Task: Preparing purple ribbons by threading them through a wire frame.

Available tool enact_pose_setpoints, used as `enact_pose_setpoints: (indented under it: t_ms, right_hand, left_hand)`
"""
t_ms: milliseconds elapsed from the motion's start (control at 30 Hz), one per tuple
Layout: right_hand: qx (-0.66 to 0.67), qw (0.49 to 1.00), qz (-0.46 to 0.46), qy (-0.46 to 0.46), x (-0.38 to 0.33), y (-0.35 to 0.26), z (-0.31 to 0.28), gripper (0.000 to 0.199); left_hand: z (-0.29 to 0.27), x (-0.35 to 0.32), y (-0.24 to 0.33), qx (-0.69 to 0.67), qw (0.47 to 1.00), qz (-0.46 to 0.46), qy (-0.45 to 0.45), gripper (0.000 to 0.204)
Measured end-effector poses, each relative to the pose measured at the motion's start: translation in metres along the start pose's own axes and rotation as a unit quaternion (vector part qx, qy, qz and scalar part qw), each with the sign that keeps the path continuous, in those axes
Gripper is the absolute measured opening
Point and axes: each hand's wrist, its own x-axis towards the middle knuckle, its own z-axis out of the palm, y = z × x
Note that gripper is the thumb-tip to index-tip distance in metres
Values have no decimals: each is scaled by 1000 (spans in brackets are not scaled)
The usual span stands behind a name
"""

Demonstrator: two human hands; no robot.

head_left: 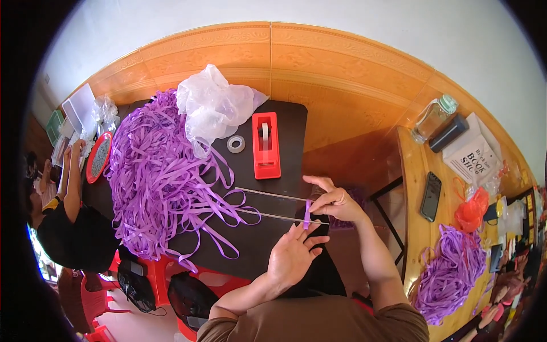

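Two thin metal rods (272, 216) lie nearly parallel over the dark table's right edge, with a short piece of purple ribbon (307, 215) crossing between them. At that ribbon, the thumb and a finger of my right hand (337, 203) are pinched together, with the index finger stretched out above. Just below, my left hand (289, 256) has its palm turned up and fingers apart, fingertips close to the ribbon and the lower rod. Loops from a large heap of purple ribbon (148, 182) reach the rods' left ends.
A red tape dispenser (266, 145), a tape roll (235, 144) and a white plastic bag (216, 105) lie beyond the rods. On the wooden table at right are a phone (431, 196), a bottle (434, 118) and more ribbon (450, 273). Another person (74, 228) works at far left.
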Motion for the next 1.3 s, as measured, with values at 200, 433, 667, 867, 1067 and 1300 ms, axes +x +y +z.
enact_pose_setpoints:
  t_ms: [200,433,667,867,1067,1300]
  right_hand:
    - [305,950,55,26,-2,9,13,37]
    - [216,969,35,112,1,23,36,63]
    - [378,892,152,198,-28,44,57,52]
    - [385,891,165,177,-19,-25,35,49]
    - [274,891,215,290,-5,-38,61,39]
    - [302,872,201,328,-8,-22,68,25]
  left_hand:
    - [1,0,0,28,1000,4,2,54]
    - [-2,1,-2,21,1000,5,-1,54]
    - [-2,0,-2,15,1000,3,-7,52]
    - [-1,-1,-3,10,1000,13,-2,38]
    - [0,-2,-3,25,999,18,-6,41]
    - [2,-15,-14,155,986,-3,55,42]
